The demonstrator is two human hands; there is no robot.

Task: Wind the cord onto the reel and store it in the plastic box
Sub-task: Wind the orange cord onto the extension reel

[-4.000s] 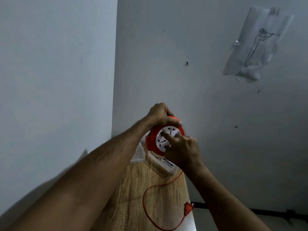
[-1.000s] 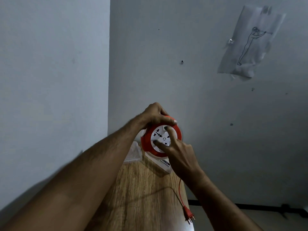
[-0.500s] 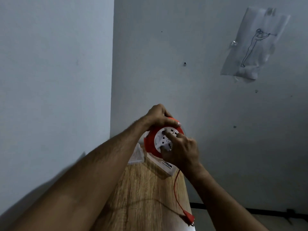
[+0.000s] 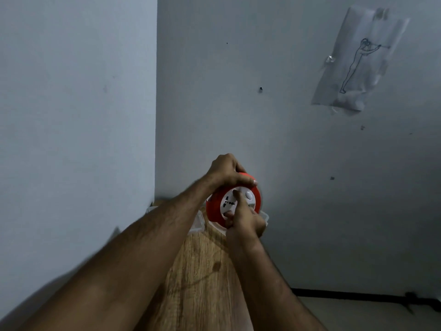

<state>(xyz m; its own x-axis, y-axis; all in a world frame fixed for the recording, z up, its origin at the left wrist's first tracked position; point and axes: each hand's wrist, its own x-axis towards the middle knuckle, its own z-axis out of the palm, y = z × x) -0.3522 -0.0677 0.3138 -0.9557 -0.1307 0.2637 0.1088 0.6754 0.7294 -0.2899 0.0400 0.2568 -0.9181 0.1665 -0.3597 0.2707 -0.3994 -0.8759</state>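
A round orange reel (image 4: 214, 209) with a white socket face is held upright above the far end of the wooden table (image 4: 200, 271). My left hand (image 4: 226, 170) grips its top rim from behind, thumb across the front edge. My right hand (image 4: 245, 220) is at the lower right of the white face, a finger and the thumb pressed on it. A clear plastic box (image 4: 265, 217) shows just behind and below the reel. The orange cord and its plug are not visible; my right forearm covers that side of the table.
A clear plastic lid (image 4: 196, 222) lies to the left of the reel by the wall corner. Grey walls close in at left and behind. A paper drawing (image 4: 355, 63) is taped on the far wall. The table's right edge drops to the floor.
The loose orange cord and plug that trailed over the table's near right edge have gone from sight. My right hand has turned round the white face to its lower right.
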